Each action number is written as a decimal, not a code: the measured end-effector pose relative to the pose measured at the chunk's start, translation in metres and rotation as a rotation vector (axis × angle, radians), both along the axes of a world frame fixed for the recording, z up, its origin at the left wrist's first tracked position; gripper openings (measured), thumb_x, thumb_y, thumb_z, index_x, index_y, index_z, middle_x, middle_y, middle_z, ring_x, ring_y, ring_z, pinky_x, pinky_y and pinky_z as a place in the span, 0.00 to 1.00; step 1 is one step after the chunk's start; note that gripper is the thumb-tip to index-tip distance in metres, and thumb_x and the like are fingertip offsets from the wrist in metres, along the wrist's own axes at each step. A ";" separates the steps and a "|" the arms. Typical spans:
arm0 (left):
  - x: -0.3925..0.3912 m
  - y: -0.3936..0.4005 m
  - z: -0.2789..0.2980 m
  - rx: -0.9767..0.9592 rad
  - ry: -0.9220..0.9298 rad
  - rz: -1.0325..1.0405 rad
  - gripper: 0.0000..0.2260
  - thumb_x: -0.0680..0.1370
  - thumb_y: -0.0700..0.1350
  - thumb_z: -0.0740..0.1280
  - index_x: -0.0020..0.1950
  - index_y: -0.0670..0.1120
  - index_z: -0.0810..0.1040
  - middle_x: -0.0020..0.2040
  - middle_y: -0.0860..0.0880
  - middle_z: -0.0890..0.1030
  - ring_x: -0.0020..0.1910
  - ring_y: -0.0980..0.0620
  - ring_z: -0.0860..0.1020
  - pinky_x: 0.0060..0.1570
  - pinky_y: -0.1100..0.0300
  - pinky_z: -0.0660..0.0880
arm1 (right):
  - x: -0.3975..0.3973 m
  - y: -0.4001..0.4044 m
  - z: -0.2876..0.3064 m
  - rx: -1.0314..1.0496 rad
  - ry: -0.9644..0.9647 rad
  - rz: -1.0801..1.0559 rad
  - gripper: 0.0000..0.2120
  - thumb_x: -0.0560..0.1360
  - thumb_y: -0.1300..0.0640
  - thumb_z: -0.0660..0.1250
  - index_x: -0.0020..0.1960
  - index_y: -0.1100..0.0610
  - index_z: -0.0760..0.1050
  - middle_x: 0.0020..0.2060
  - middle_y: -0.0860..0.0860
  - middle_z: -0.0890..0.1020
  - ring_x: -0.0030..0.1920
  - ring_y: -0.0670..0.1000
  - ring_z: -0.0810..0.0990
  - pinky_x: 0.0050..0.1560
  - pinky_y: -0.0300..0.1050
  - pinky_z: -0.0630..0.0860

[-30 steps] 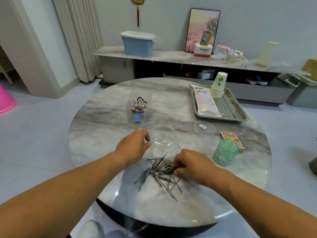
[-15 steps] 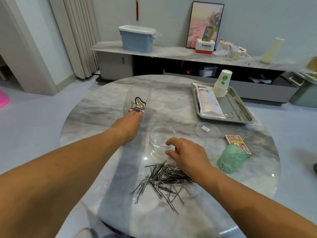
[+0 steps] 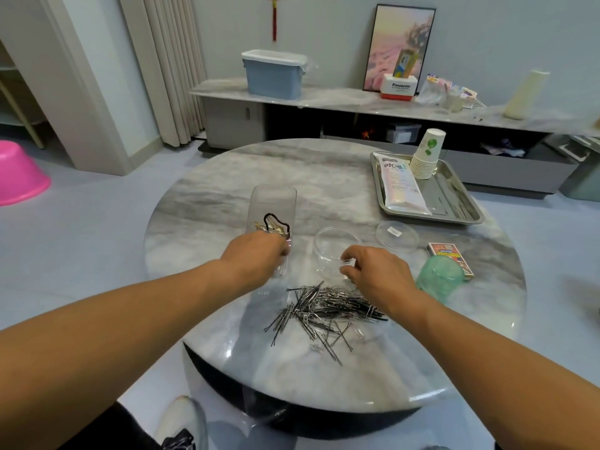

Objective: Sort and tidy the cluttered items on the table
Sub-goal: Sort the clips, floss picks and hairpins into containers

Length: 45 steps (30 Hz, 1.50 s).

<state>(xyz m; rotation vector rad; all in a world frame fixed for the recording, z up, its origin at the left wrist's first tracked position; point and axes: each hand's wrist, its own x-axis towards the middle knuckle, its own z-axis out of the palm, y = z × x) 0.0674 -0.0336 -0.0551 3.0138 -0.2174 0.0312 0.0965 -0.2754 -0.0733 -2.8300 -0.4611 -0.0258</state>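
Observation:
A pile of thin metal hairpins (image 3: 324, 311) lies on the round marble table (image 3: 324, 177) near its front. Behind the pile stands a round clear dish (image 3: 334, 246). My right hand (image 3: 376, 274) has its thumb and curled fingers on the dish's near right wall. Left of the dish stands a tall clear box (image 3: 274, 206) holding a black hair tie and several clips. My left hand (image 3: 256, 258) grips the lower near side of this box, and its fingertips are hidden behind the hand.
A clear round lid (image 3: 396, 236) lies right of the dish. Further right are a card box (image 3: 446, 254) and an upturned green cup (image 3: 438, 280). A metal tray (image 3: 461, 209) at the back right holds stacked paper cups (image 3: 425, 154) and a white packet (image 3: 401, 185).
My right hand left the hairpin pile and moved forward to the round dish. My left hand reached from beside the dish to the tall clear box and took hold of it.

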 end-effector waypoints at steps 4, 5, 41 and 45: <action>-0.025 -0.007 0.002 -0.095 0.033 -0.020 0.16 0.82 0.43 0.63 0.34 0.50 0.69 0.33 0.53 0.73 0.31 0.56 0.69 0.29 0.58 0.59 | -0.015 -0.005 0.011 0.049 -0.031 0.057 0.16 0.79 0.48 0.67 0.66 0.44 0.71 0.50 0.44 0.80 0.50 0.51 0.79 0.45 0.46 0.70; -0.031 -0.008 0.003 -0.114 0.032 -0.022 0.15 0.81 0.43 0.63 0.35 0.50 0.68 0.33 0.54 0.72 0.32 0.56 0.69 0.30 0.58 0.60 | -0.019 -0.004 0.014 0.045 -0.020 0.104 0.14 0.79 0.49 0.68 0.64 0.44 0.72 0.50 0.44 0.79 0.49 0.50 0.79 0.45 0.46 0.70; -0.043 -0.022 -0.036 0.047 0.159 -0.286 0.13 0.85 0.49 0.60 0.68 0.61 0.75 0.56 0.54 0.72 0.50 0.51 0.78 0.45 0.51 0.78 | -0.035 -0.013 -0.009 -0.051 0.292 0.220 0.10 0.74 0.53 0.74 0.55 0.45 0.83 0.46 0.45 0.84 0.48 0.49 0.80 0.47 0.44 0.77; -0.043 -0.012 -0.036 0.029 0.122 -0.259 0.17 0.86 0.51 0.56 0.75 0.64 0.66 0.58 0.55 0.73 0.51 0.48 0.78 0.41 0.54 0.73 | -0.029 -0.020 -0.006 -0.068 0.301 0.130 0.07 0.74 0.54 0.75 0.51 0.46 0.82 0.39 0.41 0.79 0.46 0.47 0.77 0.45 0.43 0.75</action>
